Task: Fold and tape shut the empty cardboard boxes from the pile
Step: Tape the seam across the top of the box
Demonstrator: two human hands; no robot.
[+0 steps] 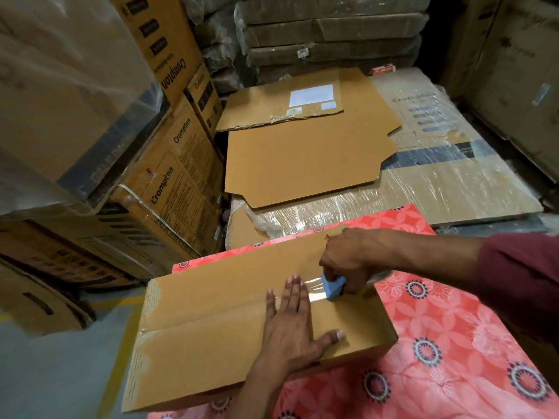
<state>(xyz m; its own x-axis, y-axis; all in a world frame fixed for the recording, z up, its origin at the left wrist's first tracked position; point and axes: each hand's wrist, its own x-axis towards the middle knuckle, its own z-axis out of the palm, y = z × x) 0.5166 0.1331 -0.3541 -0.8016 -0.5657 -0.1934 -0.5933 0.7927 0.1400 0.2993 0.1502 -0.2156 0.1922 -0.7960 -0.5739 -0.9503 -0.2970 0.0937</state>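
A brown cardboard box (211,322) lies on a table covered by a red flowered cloth (438,343). Its top flaps are folded shut, and clear tape runs along the seam from the left end. My left hand (292,325) presses flat on the flaps with straight fingers, just left of the tape's free end. My right hand (348,261) grips a blue tape dispenser (332,286) at the seam near the box's right end, with clear tape stretched from it to the box. Flat unfolded boxes (302,164) lie in a pile behind the table.
Stacked printed cartons (169,176) stand close on the left, some under plastic wrap. A large shrink-wrapped carton (438,176) lies under the flat pile. Dark bundles of cardboard (332,34) are stacked at the back. Grey floor with a yellow line (118,358) shows at lower left.
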